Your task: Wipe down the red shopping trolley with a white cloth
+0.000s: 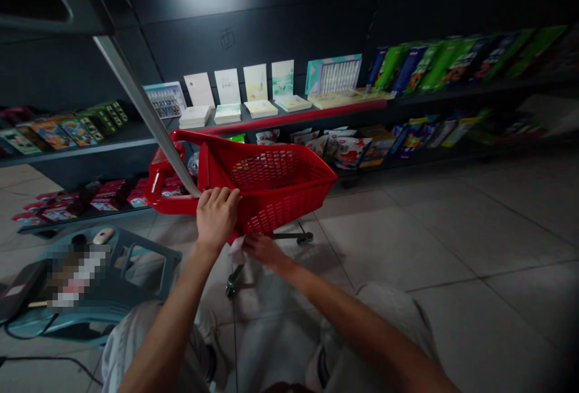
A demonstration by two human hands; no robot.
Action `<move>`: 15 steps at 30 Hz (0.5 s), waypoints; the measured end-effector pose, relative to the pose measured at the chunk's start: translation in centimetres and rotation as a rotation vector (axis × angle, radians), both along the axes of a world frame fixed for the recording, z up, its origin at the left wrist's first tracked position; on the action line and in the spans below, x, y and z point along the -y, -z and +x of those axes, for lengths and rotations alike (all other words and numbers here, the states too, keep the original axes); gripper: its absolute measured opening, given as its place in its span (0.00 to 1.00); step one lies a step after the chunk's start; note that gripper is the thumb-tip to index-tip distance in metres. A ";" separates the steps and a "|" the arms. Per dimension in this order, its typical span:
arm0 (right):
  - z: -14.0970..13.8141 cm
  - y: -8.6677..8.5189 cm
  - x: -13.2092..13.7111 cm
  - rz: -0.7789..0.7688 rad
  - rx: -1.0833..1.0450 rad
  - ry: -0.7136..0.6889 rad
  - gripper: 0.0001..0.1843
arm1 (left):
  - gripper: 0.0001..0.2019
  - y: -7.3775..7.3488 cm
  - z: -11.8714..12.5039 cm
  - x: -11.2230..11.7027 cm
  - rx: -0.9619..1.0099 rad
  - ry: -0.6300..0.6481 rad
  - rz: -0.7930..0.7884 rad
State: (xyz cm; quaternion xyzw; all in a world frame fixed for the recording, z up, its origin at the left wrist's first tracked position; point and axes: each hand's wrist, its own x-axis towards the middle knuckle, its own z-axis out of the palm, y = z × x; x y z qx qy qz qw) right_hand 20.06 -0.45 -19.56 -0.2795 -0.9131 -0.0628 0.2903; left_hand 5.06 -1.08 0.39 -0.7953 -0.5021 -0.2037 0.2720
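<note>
A red plastic shopping cart (289, 203) with a perforated basket stands in front of me on small dark casters. My left hand (218, 215) is closed over the near rim of the basket, at its handle end. Lower down, my right hand (266, 251) presses a crumpled white cloth (237, 247) against the underside of the basket's near wall. Motion blurs that hand slightly, and its fingertips are partly hidden. Just beside my left hand ends a slanting silver pole (147, 110), which comes down from the upper left.
Behind the cart run dark shelves (271, 123) with booklets, boxes and snack bags (353, 150). To my left is a grey-blue plastic stool (149, 260) with several small items on top. A black cable (49, 358) lies on the tiled floor (434, 230).
</note>
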 end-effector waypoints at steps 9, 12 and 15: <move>3.5 1.4 -2.8 -0.164 -0.150 0.086 0.17 | 0.14 0.0 -0.3 -0.3 0.030 0.024 -0.014; 4.8 1.4 -3.3 -0.247 -0.156 0.107 0.20 | 0.14 -0.1 -0.5 -0.5 0.013 0.035 0.003; 7.7 -0.7 -3.7 -0.190 -0.222 0.201 0.17 | 0.14 -0.1 -0.6 -0.6 0.006 0.036 0.015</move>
